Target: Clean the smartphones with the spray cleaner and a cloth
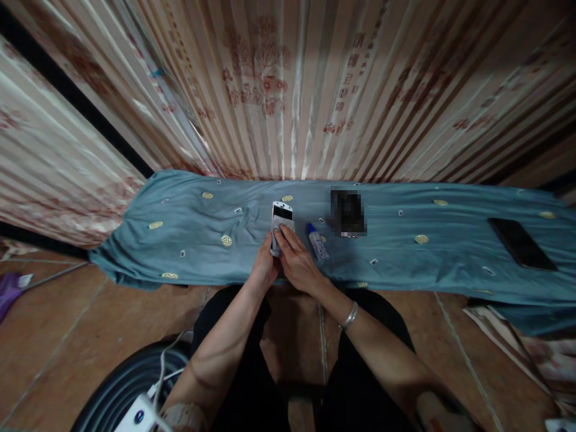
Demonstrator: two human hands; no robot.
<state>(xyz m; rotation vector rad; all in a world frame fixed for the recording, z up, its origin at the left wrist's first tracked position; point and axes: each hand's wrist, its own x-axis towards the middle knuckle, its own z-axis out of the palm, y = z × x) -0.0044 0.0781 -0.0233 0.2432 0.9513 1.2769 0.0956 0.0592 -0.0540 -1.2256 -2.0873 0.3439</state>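
Observation:
A white phone [282, 213] with a dark screen lies on the blue-grey patterned cloth [189, 240], its near end lifted between my hands. My left hand [265, 267] grips its lower left edge. My right hand [297, 261] presses a small grey wipe [284, 228] flat against the screen's lower part. A small bottle with a blue cap [317, 242] lies on the cloth just right of my right hand. I wear a silver bangle [349, 316] on the right wrist.
A black phone [521, 243] lies on the cloth at far right. A dark blurred object [347, 212] sits behind the bottle. Striped curtains [288, 90] hang behind. A white power strip [139, 416] with cable rests on a dark round object at lower left. The floor is brown tile.

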